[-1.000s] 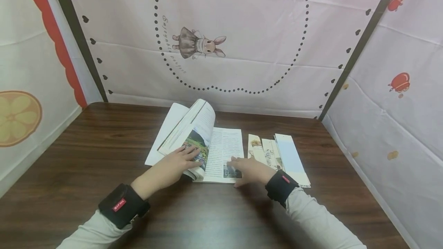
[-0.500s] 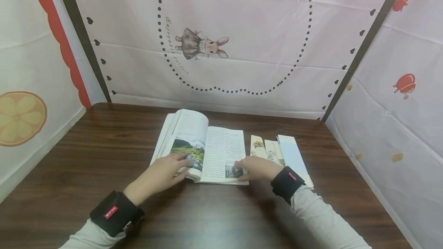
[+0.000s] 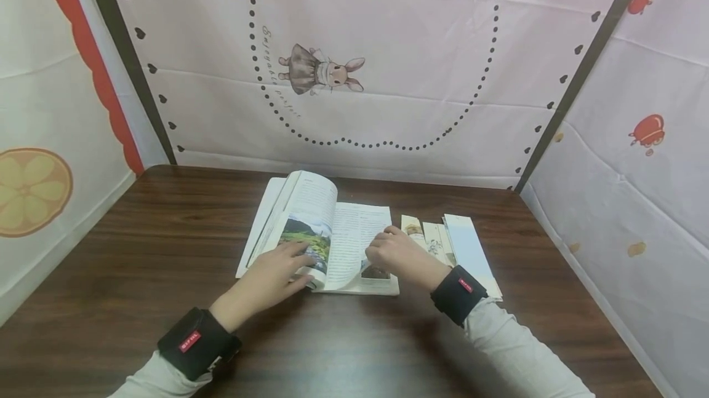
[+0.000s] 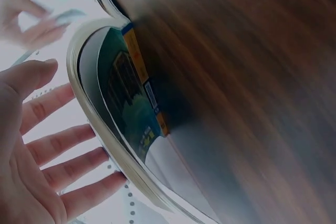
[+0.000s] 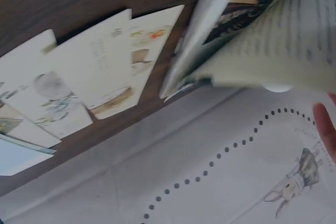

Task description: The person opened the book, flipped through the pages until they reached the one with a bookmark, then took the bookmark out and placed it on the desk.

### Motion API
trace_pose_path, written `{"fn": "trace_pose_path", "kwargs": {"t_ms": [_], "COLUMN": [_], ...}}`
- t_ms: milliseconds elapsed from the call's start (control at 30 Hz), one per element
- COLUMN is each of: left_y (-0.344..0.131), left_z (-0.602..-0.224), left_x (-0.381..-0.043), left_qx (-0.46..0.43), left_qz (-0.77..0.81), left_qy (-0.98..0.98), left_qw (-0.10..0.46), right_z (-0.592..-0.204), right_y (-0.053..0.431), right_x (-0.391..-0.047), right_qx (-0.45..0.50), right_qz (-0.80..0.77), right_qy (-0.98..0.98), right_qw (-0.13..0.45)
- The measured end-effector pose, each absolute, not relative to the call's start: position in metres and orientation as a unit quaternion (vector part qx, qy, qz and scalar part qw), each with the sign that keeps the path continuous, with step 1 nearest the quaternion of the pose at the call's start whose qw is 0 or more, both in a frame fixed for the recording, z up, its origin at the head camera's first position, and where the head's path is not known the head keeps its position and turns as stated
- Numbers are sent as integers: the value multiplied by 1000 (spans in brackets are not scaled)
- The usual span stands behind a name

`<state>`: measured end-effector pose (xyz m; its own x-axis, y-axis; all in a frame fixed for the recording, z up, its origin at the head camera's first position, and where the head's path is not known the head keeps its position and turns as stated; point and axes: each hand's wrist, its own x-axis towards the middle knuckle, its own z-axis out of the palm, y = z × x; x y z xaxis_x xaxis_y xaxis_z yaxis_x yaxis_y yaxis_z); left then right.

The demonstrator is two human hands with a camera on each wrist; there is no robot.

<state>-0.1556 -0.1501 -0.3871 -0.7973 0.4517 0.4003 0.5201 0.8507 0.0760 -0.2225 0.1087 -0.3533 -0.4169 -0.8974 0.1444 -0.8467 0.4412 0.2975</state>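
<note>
A thick paperback book [image 3: 362, 232] lies spread on the table, its left part bulging up in a curve. My left hand [image 3: 279, 269] rests with spread fingers on the left-hand page [image 3: 310, 198], over a colour landscape photo. In the left wrist view, the straight fingers [image 4: 73, 169] of this hand lie along the curved page stack [image 4: 86, 98], and the dark green cover shows beneath. My right hand [image 3: 407, 256] pinches a right-hand page and lifts its lower outer part. In the right wrist view, the raised page [image 5: 294, 40] curls away from the photo page below.
To the right of the book lie several illustrated paper bookmarks [image 3: 434, 241] and a longer pale blue strip [image 3: 468, 250], partly overlapping. The brown wooden table [image 3: 166, 232] has cloth screens [image 3: 415, 47] at its back and sides.
My right hand has gone from lying on the right-hand page to lifting it by its outer part. The left stack has dropped flatter to the left, the left hand staying on it.
</note>
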Motion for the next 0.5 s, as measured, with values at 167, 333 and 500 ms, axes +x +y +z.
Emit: {"fn": "trace_pose_path", "kwargs": {"t_ms": [167,333,500], "left_y": [-144,-142,-141], "left_z": [-386,-385,-383], "left_x": [-157,-157,-154], "left_qx": [-241,-231,-214], "left_qz": [-84,-84,-84], "left_qy": [-946,-950,-955], "left_qw": [200,192,186], "right_z": [-345,-340,-338], "right_y": [100,102,105], "right_x": [-222,-227,-228], "right_qx": [529,511,503], "right_qz": [-85,0,26], "right_qy": [-823,-858,-863], "right_qw": [191,52,27]}}
